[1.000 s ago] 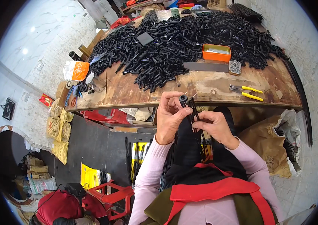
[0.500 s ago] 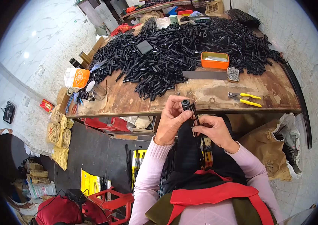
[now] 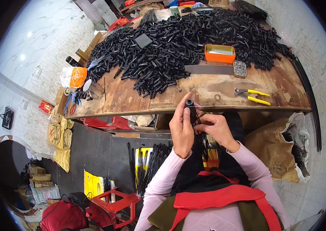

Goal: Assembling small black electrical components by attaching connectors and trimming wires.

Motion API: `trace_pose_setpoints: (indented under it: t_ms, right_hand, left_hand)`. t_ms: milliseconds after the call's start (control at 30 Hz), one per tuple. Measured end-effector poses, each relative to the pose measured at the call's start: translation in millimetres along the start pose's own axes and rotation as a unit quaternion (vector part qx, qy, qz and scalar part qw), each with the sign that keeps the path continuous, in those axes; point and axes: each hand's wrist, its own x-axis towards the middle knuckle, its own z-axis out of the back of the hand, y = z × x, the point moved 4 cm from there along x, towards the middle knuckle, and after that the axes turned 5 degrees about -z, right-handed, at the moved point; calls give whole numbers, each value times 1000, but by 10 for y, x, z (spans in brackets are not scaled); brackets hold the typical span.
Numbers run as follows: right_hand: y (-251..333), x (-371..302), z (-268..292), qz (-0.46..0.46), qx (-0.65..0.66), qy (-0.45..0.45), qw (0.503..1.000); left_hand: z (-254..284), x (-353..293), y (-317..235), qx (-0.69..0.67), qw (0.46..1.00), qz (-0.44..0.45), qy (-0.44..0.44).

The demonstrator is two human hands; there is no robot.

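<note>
Just off the table's front edge, my left hand [image 3: 182,130] grips a short black tube [image 3: 189,103], its round hollow end turned up. My right hand [image 3: 217,129] is closed close beside it, thumb and fingertips pinched at the thin black rods [image 3: 206,148] that hang below the tube. Whether those rods join the tube cannot be made out. A fine, light needle-like piece sticks out sideways near the tube's top. Beyond my hands, a big heap of black tubes [image 3: 163,50] covers much of the wooden table [image 3: 132,104].
Yellow-handled pliers [image 3: 258,96] lie at the table's right front. An orange box [image 3: 220,54], a tin of small metal parts [image 3: 240,69] and a grey strip [image 3: 209,69] sit behind. A clear jar [image 3: 93,89] is at left. Below are a red stool [image 3: 116,204] and a brown sack [image 3: 272,150].
My left hand has turned more upright around the tube, its fingers now straighter. My right hand has shifted slightly left and up. The view has tilted downward a little.
</note>
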Motion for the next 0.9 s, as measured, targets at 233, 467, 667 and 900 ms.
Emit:
trace_pose_setpoints:
  t_ms: [233, 467, 667, 900]
  right_hand:
    - [-44, -31, 77, 3, 6, -1, 1000]
    - [-129, -80, 121, -13, -45, -16, 999]
    - [-112, -187, -20, -35, -74, -23, 996]
    - [228, -345, 78, 277, -445, 12, 852]
  left_hand:
    - [-67, -11, 104, -75, 997, 27, 1]
    - [-89, 19, 94, -82, 996, -8, 35]
    - [1, -43, 16, -34, 997, -58, 43]
    - [-58, -196, 66, 59, 995, -64, 49]
